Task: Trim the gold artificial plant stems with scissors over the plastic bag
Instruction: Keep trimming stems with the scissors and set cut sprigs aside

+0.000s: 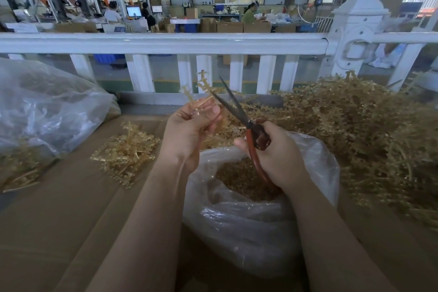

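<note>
Mid-trim: my left hand (189, 125) pinches a gold sprig (201, 90) above the plastic bag (248, 220), right hand (277, 156) grips scissors (237, 111), blades parted at 12 o'clock; next, close on the stem w/ offcut dropping bagward.

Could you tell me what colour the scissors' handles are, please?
Reddish-orange, seen in the head view, gripped by the right hand: scissors.

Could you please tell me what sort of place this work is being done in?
Most likely a factory or packing workshop: stacked cardboard boxes across the hall, a large heap of gold stems, and workers at computer monitors behind.
</note>
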Demonstrator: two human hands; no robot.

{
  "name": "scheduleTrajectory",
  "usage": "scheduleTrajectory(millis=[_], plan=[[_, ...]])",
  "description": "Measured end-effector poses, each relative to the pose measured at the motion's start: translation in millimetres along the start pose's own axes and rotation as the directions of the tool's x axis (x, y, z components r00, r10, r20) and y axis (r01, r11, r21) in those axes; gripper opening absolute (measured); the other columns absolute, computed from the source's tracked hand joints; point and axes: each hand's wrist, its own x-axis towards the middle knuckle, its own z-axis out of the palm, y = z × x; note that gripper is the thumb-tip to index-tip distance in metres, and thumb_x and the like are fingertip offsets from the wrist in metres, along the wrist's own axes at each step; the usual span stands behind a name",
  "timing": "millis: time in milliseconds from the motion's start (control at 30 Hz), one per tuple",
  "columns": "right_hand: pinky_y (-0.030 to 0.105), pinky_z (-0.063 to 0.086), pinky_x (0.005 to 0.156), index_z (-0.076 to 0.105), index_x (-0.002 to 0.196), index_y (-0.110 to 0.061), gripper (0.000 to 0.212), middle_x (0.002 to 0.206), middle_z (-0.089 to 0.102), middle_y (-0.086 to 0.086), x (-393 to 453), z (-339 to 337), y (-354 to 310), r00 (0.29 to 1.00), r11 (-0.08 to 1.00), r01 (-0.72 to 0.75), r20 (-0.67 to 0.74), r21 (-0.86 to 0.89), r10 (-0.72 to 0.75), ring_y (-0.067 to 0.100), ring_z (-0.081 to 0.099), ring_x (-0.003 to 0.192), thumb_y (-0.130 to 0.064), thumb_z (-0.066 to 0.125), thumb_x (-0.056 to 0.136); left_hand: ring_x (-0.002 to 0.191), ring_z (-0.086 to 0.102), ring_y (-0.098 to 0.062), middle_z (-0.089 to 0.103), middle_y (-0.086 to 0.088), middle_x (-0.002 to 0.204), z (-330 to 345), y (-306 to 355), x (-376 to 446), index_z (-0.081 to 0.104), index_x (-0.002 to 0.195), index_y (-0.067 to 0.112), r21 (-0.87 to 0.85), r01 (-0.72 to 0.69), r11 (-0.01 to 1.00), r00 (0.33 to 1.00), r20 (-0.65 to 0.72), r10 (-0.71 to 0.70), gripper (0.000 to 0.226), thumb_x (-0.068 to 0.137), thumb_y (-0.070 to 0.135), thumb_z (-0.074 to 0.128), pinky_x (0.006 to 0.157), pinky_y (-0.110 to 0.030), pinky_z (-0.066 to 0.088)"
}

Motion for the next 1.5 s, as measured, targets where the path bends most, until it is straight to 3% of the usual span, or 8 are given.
scheduleTrajectory(millis=[200, 567, 733, 900, 1067, 1200, 1367, 1500], plan=[[0.022, 0.045, 0.069, 0.059, 0.096, -0.036, 0.054, 0.090, 0.063, -0.021, -0.8, 2.2, 0.2, 0.999, 0.993, 0.040, -0.016, -0.109, -0.042, 0.001, 0.059, 0.088, -0.083, 0.059, 0.069, 0.083, 0.070, -0.018, 0.075, -0.004, 0.082, 1.6, -1.9, -0.9, 0.074, 0.078, 0.015, -0.005, -0.025, 1.000, 0.998, 0.052, 0.025, 0.014, 0.070, 0.004, 0.070, 0.097, -0.036, 0.055], [0.011, 0.033, 0.056, 0.061, 0.080, -0.028, 0.067, 0.067, 0.057, -0.022, -3.6, 1.5, -5.9, 0.984, 0.968, 0.065, -0.145, -0.244, -0.103, -0.007, 0.050, 0.065, -0.092, 0.046, 0.063, 0.085, 0.072, -0.016, 0.076, -0.005, 0.089, 0.0, -2.8, 0.3, 0.068, 0.089, 0.009, -0.006, -0.031, 0.999, 0.997, 0.074, 0.031, 0.016, 0.074, 0.003, 0.068, 0.085, -0.026, 0.056], [0.009, 0.029, 0.054, 0.058, 0.074, -0.030, 0.057, 0.063, 0.054, -0.023, -4.5, 1.8, -6.0, 0.982, 0.966, 0.074, -0.149, -0.249, -0.113, -0.011, 0.051, 0.065, -0.086, 0.056, 0.066, 0.087, 0.071, -0.017, 0.074, -0.005, 0.090, 0.1, -2.4, 0.5, 0.066, 0.089, 0.009, -0.028, -0.011, 1.000, 0.998, 0.061, 0.012, 0.018, 0.072, 0.004, 0.070, 0.092, -0.030, 0.055], [0.009, 0.032, 0.054, 0.055, 0.068, -0.026, 0.061, 0.063, 0.057, -0.017, -5.2, 2.2, -5.9, 0.984, 0.970, 0.075, -0.137, -0.230, -0.109, -0.006, 0.053, 0.065, -0.087, 0.054, 0.065, 0.084, 0.072, -0.014, 0.076, -0.003, 0.087, 0.2, -0.7, -1.1, 0.071, 0.086, 0.011, -0.043, -0.016, 0.999, 0.998, 0.067, 0.019, 0.017, 0.072, 0.002, 0.070, 0.082, -0.023, 0.056], [0.012, 0.035, 0.055, 0.057, 0.076, -0.030, 0.063, 0.065, 0.054, -0.024, -4.9, 1.1, -7.8, 0.983, 0.960, 0.070, -0.143, -0.270, -0.112, -0.004, 0.052, 0.065, -0.091, 0.049, 0.064, 0.079, 0.070, -0.015, 0.075, -0.004, 0.082, -1.0, 0.1, -2.6, 0.076, 0.074, 0.014, 0.011, -0.028, 1.000, 0.996, 0.083, 0.027, 0.012, 0.070, 0.005, 0.071, 0.083, -0.026, 0.057], [0.012, 0.037, 0.059, 0.059, 0.090, -0.034, 0.059, 0.072, 0.052, -0.029, -5.2, -0.3, -10.2, 0.980, 0.959, 0.097, -0.143, -0.267, -0.139, 0.001, 0.055, 0.075, -0.088, 0.050, 0.068, 0.078, 0.053, -0.020, 0.063, -0.008, 0.079, -0.8, -0.3, -4.3, 0.075, 0.068, 0.018, 0.105, -0.021, 0.994, 0.991, 0.135, 0.006, 0.010, 0.070, 0.009, 0.071, 0.080, -0.024, 0.054], [0.013, 0.038, 0.060, 0.056, 0.089, -0.037, 0.058, 0.075, 0.055, -0.028, -5.3, -1.0, -11.1, 0.982, 0.967, 0.096, -0.138, -0.236, -0.131, 0.001, 0.057, 0.076, -0.091, 0.047, 0.067, 0.081, 0.066, -0.016, 0.073, -0.003, 0.082, -1.0, -1.9, -2.8, 0.072, 0.080, 0.012, 0.141, -0.007, 0.990, 0.993, 0.121, -0.011, 0.009, 0.076, 0.004, 0.069, 0.080, -0.025, 0.056], [0.014, 0.038, 0.059, 0.055, 0.086, -0.037, 0.058, 0.072, 0.054, -0.027, -5.0, -0.7, -11.5, 0.979, 0.964, 0.101, -0.148, -0.245, -0.140, 0.001, 0.056, 0.072, -0.091, 0.046, 0.066, 0.078, 0.063, -0.018, 0.069, -0.008, 0.080, -0.3, -2.4, -3.2, 0.072, 0.078, 0.011, 0.193, -0.039, 0.980, 0.993, 0.114, 0.017, 0.015, 0.082, -0.002, 0.066, 0.077, -0.025, 0.055]])
